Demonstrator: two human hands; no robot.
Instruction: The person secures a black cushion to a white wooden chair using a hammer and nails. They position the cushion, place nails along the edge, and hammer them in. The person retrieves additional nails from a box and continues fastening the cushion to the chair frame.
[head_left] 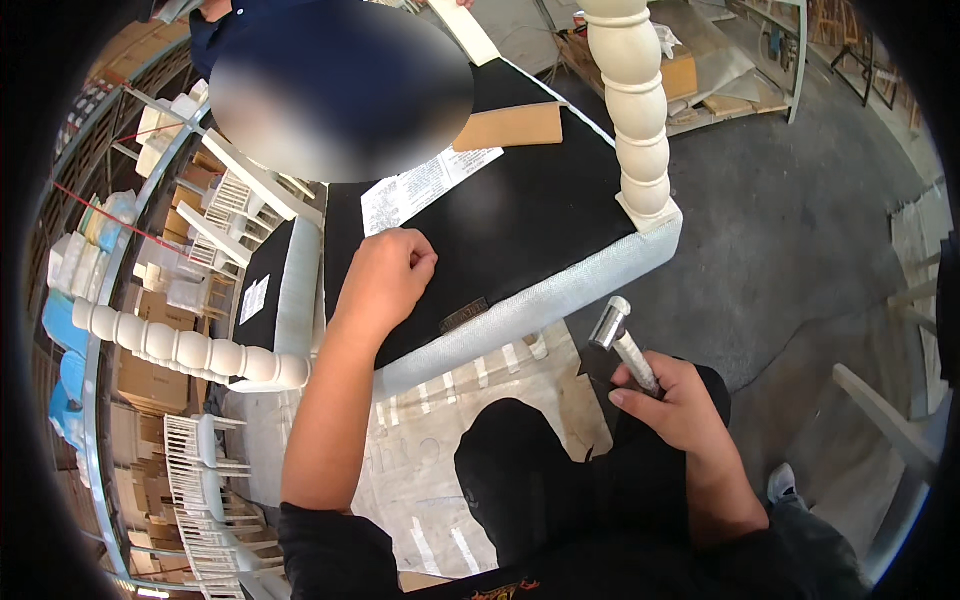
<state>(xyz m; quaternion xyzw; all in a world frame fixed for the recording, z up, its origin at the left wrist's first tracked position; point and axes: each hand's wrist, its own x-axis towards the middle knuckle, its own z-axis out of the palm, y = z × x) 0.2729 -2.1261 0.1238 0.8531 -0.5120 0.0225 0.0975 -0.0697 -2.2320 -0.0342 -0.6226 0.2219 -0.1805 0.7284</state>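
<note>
My left hand (388, 272) rests with its fingers curled against the black fabric underside (530, 205) of an upturned, pale-upholstered chair. Whatever its fingertips may hold is hidden. My right hand (682, 402) grips a hammer (630, 350) by the handle, its shiny metal head up, near the seat's front edge. A small dark tag (464, 316) lies at the fabric's edge, between the hands. Farther back are a white printed sheet (415, 195) and a tan cardboard strip (515, 128). A cream turned leg (640, 110) rises from the seat's right corner.
A person in dark blue (345, 70), partly blurred, stands across the chair. Another upholstered seat (262, 295) with a turned leg (190, 350) is on the left. Beyond are shelving and cartons (155, 365). A workbench (730, 95) stands back right; a shoe (784, 484) shows lower right.
</note>
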